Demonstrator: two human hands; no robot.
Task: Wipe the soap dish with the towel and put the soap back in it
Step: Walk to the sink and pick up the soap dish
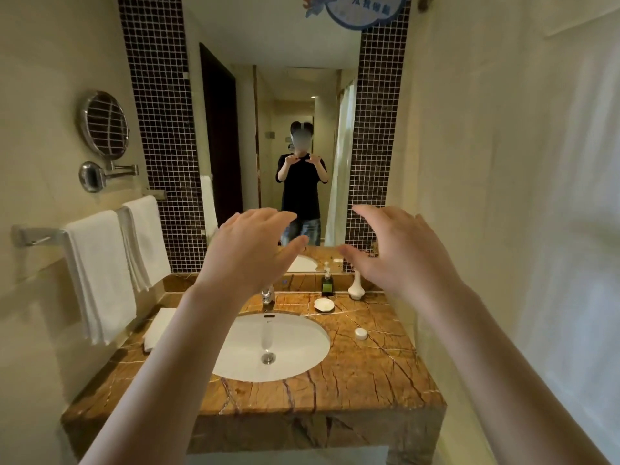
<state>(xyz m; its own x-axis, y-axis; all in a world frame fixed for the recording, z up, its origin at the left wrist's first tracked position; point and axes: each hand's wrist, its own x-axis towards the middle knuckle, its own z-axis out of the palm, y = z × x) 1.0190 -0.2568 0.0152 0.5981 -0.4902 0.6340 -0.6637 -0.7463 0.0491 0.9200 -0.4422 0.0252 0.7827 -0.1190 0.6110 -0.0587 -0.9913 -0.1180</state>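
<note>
At a marble bathroom counter (369,374), you raise your left hand (250,250) and right hand (399,253) above the sink (302,344), fingers spread wide and gripping nothing. No part of the job looks begun: the soap dish (324,304) sits bare by the back edge, the round soap (361,333) lies apart on the stone to its right, and a folded towel (157,327) rests untouched left of the sink. Wiping and returning the soap both remain. Blue writing on the mirror sticker (365,10) is too cropped to read; the green bottle (327,284) label is illegible.
</note>
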